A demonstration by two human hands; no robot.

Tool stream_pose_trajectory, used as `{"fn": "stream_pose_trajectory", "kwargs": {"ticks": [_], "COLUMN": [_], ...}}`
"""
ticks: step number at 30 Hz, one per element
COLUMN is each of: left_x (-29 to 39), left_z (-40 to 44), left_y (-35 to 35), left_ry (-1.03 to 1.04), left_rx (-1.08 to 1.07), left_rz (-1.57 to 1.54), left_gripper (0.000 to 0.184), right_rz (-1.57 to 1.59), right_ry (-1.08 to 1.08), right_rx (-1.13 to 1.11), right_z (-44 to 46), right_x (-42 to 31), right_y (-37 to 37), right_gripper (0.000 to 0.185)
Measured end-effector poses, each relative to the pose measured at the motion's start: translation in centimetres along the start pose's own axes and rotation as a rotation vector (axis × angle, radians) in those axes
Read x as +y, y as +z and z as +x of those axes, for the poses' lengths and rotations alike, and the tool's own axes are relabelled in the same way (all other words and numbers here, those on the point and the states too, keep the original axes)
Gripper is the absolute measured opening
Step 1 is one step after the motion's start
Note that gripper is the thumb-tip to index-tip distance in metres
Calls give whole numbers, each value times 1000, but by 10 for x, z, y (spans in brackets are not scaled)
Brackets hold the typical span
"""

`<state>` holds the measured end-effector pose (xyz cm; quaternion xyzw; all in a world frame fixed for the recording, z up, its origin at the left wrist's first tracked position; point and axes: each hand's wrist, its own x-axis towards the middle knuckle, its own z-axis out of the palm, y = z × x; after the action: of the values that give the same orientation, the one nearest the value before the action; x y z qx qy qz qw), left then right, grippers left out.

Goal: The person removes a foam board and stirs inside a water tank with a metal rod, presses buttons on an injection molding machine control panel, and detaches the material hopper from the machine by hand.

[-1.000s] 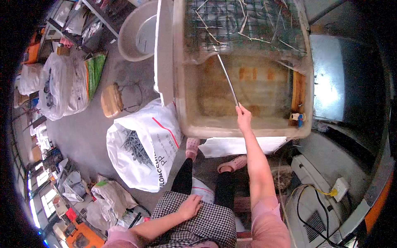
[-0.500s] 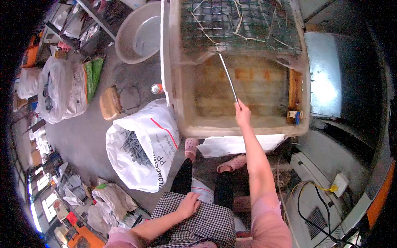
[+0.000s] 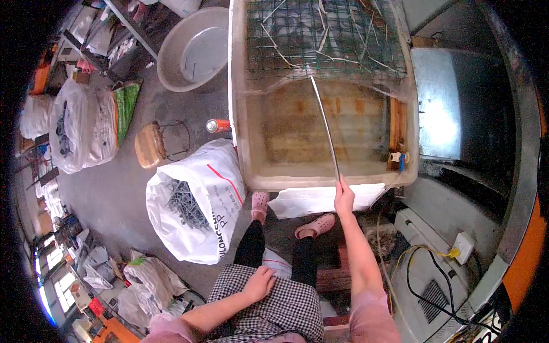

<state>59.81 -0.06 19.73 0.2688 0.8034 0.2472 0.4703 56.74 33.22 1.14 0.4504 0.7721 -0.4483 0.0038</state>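
My right hand (image 3: pixel 343 198) is closed around the near end of a thin metal rod (image 3: pixel 325 123). The rod slants away over a large water-filled tub (image 3: pixel 274 182), its far tip at the edge of the green wire mesh (image 3: pixel 291 60). Several pale sticks or strips lie on that mesh. On my lap, my left hand (image 3: pixel 260 284) rests on the black-and-white checked apron (image 3: pixel 294 306), fingers loosely laid on the cloth with nothing visible in them.
Left of the tub stands a white woven sack (image 3: pixel 226 197) of grey plastic-looking pieces. Beyond it are a spray can (image 3: pixel 217 126), a small stool (image 3: pixel 150 146) and a round basin (image 3: pixel 171 77). A valve (image 3: pixel 398 157) sits inside the tub; cables (image 3: pixel 423 286) hang at right.
My right hand has drawn back toward my body, past the tub's near rim, bringing the rod with it. My left hand stays on the apron. The view has shifted slightly.
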Motion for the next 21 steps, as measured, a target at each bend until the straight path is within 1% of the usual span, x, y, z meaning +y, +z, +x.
{"fn": "stream_pose_trajectory", "kwargs": {"ticks": [2, 4, 8, 10, 13, 16, 17, 19, 20, 21], "left_x": [2, 3, -7, -4, -9, -14, -12, -6, -7, -9], "left_z": [-1, -1, -6, -7, -7, -5, -4, -3, -2, -3], "left_y": [-2, -4, 2, -2, 2, 0, -3, -9, -9, -8], "left_ry": [2, -14, -14, -56, -26, -12, -12, -75, -76, -58], "left_rx": [15, 0, -17, -50, -22, 11, 10, -7, -5, 2], "left_rz": [0, -1, 30, 30, 45, 27, 26, 15, 12, 11], "left_gripper": [25, 24, 24, 25, 25, 26, 26, 26, 26, 26], "right_rz": [-24, -12, -7, -28, -81, -22, -23, -2, -4, -30], "right_ry": [-5, 55, 57, -49, -113, -68, -68, -85, -87, -45], "right_rx": [-14, -63, -132, -162, -154, -189, -189, -99, -101, -98], "right_z": [12, 23, 36, 41, 45, 36, 29, 11, 8, 5], "right_x": [-1, -7, -13, -10, -24, -31, -23, -1, -4, -6], "right_y": [3, 3, -1, -3, -3, -3, -3, -2, -4, -7], "right_gripper": [34, 34, 32, 32, 31, 30, 30, 31, 31, 31]}}
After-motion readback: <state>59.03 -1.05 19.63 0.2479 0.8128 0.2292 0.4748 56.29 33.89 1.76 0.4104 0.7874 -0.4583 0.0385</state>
